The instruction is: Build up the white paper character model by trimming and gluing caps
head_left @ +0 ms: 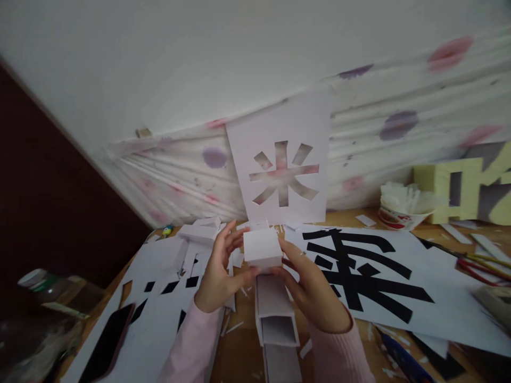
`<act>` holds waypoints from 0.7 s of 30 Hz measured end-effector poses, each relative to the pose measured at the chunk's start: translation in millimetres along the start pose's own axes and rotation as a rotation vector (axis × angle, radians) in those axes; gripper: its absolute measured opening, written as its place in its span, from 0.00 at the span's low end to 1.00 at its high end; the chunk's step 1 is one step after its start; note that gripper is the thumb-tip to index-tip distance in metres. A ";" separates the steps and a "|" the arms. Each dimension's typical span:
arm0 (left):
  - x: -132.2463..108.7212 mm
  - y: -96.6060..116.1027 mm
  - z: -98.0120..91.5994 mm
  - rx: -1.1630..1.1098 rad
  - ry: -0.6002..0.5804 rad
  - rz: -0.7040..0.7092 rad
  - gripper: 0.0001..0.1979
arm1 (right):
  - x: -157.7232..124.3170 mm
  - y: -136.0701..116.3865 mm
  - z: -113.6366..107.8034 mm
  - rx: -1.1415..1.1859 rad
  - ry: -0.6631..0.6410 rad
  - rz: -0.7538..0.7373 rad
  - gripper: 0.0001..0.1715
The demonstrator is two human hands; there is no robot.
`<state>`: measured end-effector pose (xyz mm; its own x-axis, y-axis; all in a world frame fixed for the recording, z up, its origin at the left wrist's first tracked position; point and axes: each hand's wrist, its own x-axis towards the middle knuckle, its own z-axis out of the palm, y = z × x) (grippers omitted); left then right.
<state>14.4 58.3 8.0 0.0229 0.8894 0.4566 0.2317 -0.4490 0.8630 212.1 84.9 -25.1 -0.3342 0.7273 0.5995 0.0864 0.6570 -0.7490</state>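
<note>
A small white paper box [262, 246] sits between my two hands, above the table. My left hand [223, 266] grips its left side, thumb at the lower front edge and fingers behind. On the right side, my right hand [309, 282] pinches it with thumb and fingers. Below and nearer to me stands a long white paper structure [275, 298] with an open, hollow section in its front part. Whether the box touches this structure, I cannot tell. Behind the hands leans a white sheet with a cut-out character [301, 213].
At right lies paper with a black character [359, 282], near a blue tool [403, 356] and scissors [475, 263]. A bowl of paper scraps [403, 213] stands by yellow cut-out letters [435, 186]. A phone [107, 340] and bottle [59, 287] are left. Scraps litter the wooden table.
</note>
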 end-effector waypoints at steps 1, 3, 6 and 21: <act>3.2 -3.7 2.6 -0.040 -0.016 -0.028 0.49 | 0.6 -0.9 -2.3 0.022 -0.015 0.024 0.30; 7.0 -8.2 8.1 -0.089 -0.036 -0.066 0.49 | 1.1 -2.4 -6.2 0.095 -0.042 0.078 0.29; 9.0 -9.9 16.6 -0.125 -0.029 -0.041 0.50 | 0.5 -2.3 -9.6 0.208 -0.008 0.159 0.28; -5.2 -14.8 36.6 0.152 -0.088 0.521 0.33 | -7.1 -28.1 -22.7 -0.098 0.270 0.033 0.30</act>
<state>46.5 63.5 -15.1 0.2517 0.5594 0.7897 0.3057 -0.8202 0.4836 233.3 65.8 -1.9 -0.0690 0.7663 0.6388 0.1876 0.6388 -0.7461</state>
